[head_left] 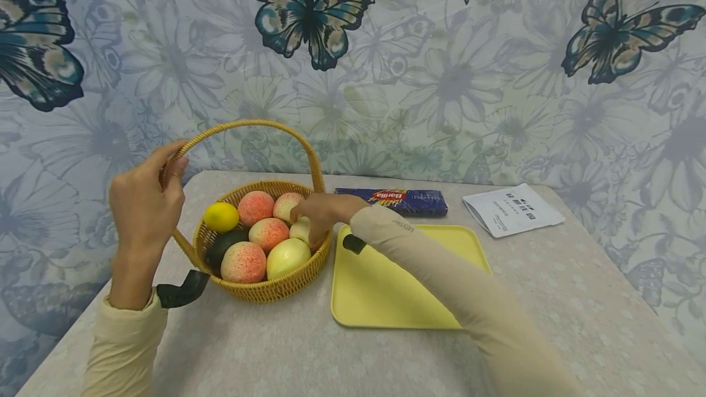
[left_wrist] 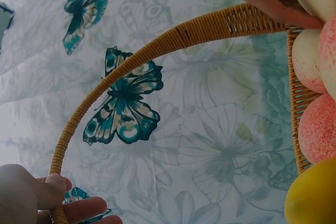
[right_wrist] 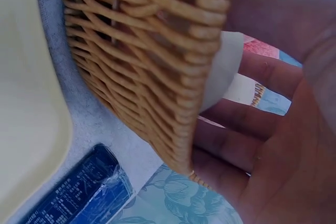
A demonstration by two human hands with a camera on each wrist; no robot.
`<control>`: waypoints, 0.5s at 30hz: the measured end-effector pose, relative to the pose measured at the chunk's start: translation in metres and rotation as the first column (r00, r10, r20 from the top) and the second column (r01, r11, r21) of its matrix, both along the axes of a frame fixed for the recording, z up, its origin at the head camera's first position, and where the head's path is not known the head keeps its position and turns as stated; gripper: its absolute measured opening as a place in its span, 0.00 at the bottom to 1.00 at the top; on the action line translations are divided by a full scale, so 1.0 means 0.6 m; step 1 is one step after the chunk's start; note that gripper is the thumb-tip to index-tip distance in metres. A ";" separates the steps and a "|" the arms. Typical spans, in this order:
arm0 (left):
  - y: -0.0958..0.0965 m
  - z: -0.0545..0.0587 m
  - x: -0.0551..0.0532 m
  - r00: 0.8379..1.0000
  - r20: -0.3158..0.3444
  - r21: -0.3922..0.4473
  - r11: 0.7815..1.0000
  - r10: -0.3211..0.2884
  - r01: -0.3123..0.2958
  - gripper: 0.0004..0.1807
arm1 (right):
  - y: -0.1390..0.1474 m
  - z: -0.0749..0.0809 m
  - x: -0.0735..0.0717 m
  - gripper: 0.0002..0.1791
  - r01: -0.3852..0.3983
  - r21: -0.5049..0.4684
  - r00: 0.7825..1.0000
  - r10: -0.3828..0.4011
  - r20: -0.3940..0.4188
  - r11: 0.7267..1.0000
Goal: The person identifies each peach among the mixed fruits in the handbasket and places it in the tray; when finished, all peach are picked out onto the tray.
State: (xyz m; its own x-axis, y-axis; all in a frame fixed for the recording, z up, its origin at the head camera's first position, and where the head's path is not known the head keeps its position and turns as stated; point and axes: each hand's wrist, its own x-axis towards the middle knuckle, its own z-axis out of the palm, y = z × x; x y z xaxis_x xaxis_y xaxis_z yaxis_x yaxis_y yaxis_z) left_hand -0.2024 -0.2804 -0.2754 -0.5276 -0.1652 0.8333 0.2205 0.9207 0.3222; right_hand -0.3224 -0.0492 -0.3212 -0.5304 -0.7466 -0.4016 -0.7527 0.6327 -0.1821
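Note:
My left hand (head_left: 146, 201) grips the wrapped handle (head_left: 250, 122) of a round wicker basket (head_left: 270, 293) at its left side, thumb and fingers around it. Inside the basket at the right rim, my right hand (head_left: 324, 212) has its thumb and fingers around a round pale fruit (right_wrist: 224, 69), partly hidden by the hand. Several reddish peaches (head_left: 268, 234) lie in the basket, along with a yellow lemon (head_left: 221, 217), a dark green fruit (head_left: 223, 247) and a larger pale yellow-green fruit (head_left: 288, 259) in front of the right hand.
A yellow tray (head_left: 386, 305) lies right of the basket, under the right forearm. Behind it is a blue Barilla spaghetti box (head_left: 419, 202). A white pouch (head_left: 513, 210) lies at the back right. Butterfly-patterned cloth rises behind the table.

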 end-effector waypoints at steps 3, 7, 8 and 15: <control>0.001 0.000 0.001 1.000 0.000 0.005 1.000 -0.002 0.002 0.15 | 0.001 -0.005 0.003 0.36 -0.011 -0.013 1.000 0.011 -0.004 1.000; 0.002 -0.001 0.002 1.000 -0.003 0.006 1.000 0.002 -0.002 0.15 | 0.001 -0.012 0.005 0.35 -0.053 -0.028 0.998 0.052 -0.028 0.998; 0.002 -0.001 0.003 1.000 -0.005 0.005 1.000 0.003 -0.003 0.15 | 0.001 -0.013 0.005 0.34 -0.063 -0.033 0.998 0.061 -0.034 0.997; 0.003 -0.003 0.005 1.000 -0.015 0.000 1.000 0.003 -0.003 0.15 | 0.003 -0.019 0.005 0.34 -0.076 -0.049 0.996 0.074 -0.045 0.996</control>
